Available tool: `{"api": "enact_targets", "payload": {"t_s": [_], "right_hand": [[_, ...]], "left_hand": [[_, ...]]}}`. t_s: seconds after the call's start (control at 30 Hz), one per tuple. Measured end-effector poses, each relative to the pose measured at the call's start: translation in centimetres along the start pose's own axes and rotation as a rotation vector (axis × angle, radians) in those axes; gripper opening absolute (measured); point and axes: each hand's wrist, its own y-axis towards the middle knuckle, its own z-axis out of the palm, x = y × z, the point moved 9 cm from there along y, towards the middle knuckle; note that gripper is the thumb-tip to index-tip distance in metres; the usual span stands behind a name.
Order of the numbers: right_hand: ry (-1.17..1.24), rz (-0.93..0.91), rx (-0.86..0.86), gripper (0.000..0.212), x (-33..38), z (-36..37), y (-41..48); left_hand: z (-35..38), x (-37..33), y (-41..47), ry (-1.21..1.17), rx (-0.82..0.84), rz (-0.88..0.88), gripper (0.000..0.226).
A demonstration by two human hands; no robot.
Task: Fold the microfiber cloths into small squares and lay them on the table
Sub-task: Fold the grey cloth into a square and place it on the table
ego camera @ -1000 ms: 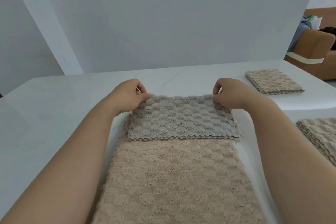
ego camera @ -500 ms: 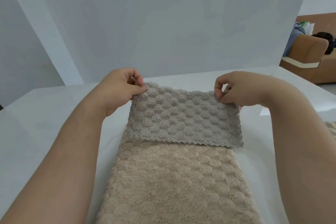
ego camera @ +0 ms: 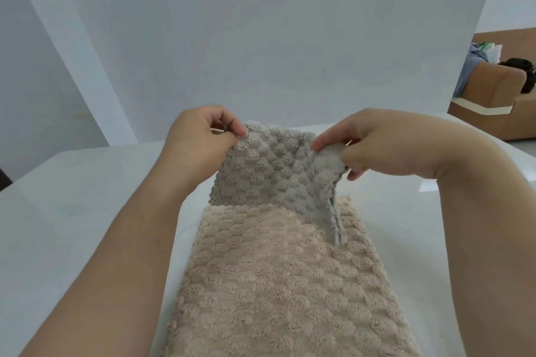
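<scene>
Grey cloth (ego camera: pixel 269 177) hangs pinched at its upper corners by left hand (ego camera: pixel 200 139) and right hand (ego camera: pixel 374 145).

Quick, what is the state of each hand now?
Left hand: pinches the upper left corner of the grey cloth.
Right hand: pinches the cloth's upper right corner, pulled inward.

The grey cloth (ego camera: pixel 266 171) is covered in a raised honeycomb-bubble pattern. The beige cloth (ego camera: pixel 278 284) is patterned the same. The table (ego camera: pixel 87 197) is finished plain white, the backboard (ego camera: pixel 261 38) pale grey. The sofa (ego camera: pixel 493 87) is coloured tan-brown, banded in cream.
</scene>
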Motion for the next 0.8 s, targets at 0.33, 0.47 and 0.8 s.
{"api": "enact_targets", "payload": {"t_s": [0.33,0.47,0.8], "right_hand": [[-0.125,-0.18,-0.037,0.007,2.4,1.5,0.9],[-0.131,-0.215,-0.115,0.017,2.8,1.2,1.5],[-0.098,-0.257,-0.209,0.016,2.9,0.5,1.9]], "left_hand": [[2.1,-2.1,-1.4,-0.015,0.056,0.064,0.019],[2.6,-2.4,-1.6,-0.04,0.077,0.07,0.022],[3.5,-2.5,-1.7,-0.141,0.124,0.069,0.023]]}}
